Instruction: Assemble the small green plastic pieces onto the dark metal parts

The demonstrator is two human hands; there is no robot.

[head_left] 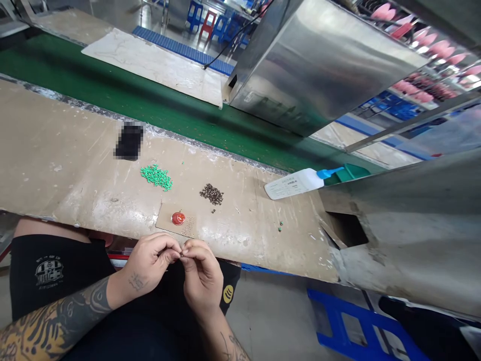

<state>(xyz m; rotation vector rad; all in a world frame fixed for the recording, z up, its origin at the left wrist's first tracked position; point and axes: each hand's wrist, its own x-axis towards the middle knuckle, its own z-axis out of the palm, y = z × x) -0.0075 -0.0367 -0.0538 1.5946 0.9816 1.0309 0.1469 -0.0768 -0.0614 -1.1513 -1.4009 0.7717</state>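
My left hand (152,260) and my right hand (203,273) meet at the fingertips by the table's front edge. Both are closed in a pinch around a tiny dark piece, too small to name. Just beyond them lies a cardboard piece (165,219) bearing a blob of red-orange paste (178,218) and a scatter of tiny light grains (189,225). A pile of small green pieces (157,177) is further back on the left. To the right of it sits a smaller heap of dark brown, shiny bits (212,194).
A white bottle with a blue nozzle (293,184) lies on the right, near a green scoop-like container (349,173). Behind the tabletop (251,220) runs a green belt (180,123), with a metal housing (319,65) over it. A blue stool (338,321) stands at lower right.
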